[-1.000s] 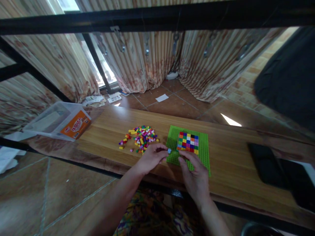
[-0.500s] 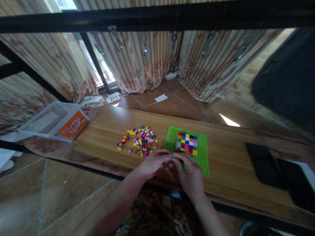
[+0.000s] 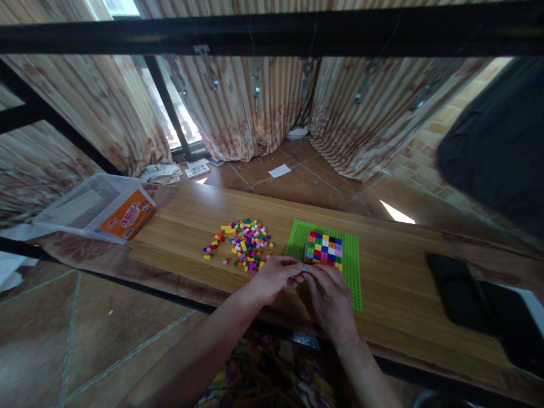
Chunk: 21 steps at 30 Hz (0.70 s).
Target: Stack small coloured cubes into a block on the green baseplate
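Observation:
Between the fingertips of both hands is a small blue toy brick [image 3: 304, 270], mostly covered by the fingers. My left hand [image 3: 276, 279] pinches it from the left. From the right, my right hand [image 3: 330, 290] closes on it with thumb and fingers. Both hands are over the near edge of a green studded baseplate [image 3: 352, 266]. On that plate sits a block of many-coloured bricks [image 3: 325, 246] in a grid, its near side partly hidden by my right hand. Left of the plate lies a loose pile of small coloured bricks [image 3: 249, 241].
A clear plastic box [image 3: 91, 207] with an orange label stands at the table's left end. Flat black objects [image 3: 459, 292] lie on the right. The wooden table [image 3: 399, 277] has a dark frame bar [image 3: 272, 34] crossing above it, with curtains behind.
Both hands have shifted very slightly to the right in view, still pinching the small brick together. The view itself has moved a little; the pile and the brick block look the same.

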### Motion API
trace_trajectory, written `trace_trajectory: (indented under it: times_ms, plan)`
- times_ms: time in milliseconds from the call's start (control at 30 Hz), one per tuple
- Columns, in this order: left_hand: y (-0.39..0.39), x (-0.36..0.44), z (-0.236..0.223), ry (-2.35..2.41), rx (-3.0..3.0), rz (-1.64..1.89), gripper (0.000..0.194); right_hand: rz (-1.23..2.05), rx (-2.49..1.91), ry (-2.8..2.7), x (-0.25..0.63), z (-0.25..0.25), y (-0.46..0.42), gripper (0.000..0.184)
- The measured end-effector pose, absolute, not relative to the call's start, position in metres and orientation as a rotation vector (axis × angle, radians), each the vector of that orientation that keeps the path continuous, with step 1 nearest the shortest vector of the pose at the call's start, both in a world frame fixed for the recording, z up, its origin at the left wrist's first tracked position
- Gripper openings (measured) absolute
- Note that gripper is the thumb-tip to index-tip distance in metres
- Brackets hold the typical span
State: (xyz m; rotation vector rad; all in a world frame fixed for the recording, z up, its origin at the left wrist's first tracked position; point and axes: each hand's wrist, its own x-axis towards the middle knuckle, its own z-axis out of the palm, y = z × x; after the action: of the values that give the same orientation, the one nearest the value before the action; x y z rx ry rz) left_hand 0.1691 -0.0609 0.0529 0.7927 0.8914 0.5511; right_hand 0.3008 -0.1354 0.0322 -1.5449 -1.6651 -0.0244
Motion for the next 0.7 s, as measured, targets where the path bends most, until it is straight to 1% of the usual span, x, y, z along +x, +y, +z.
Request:
trace_trajectory:
  times_ms: [200, 400, 500, 700]
  plan:
    - [-0.061, 0.174, 0.051, 0.942, 0.786, 0.545, 0.032, -0.1, -1.591, -1.664, 0.308, 0.033, -0.129, 0.019]
    - [-0.056, 0.183, 0.048, 1.096, 1.049, 0.663, 0.016, -0.247, -1.66, -1.659, 0.315, 0.031, -0.115, 0.02]
    - [-0.053, 0.188, 0.04, 1.162, 1.144, 0.718, 0.012, -0.314, -1.689, -1.656, 0.317, 0.027, -0.112, 0.019]
    - [-0.049, 0.196, 0.032, 1.14, 1.141, 0.736, 0.013, -0.236, -1.689, -1.483, 0.315, 0.022, -0.112, 0.015]
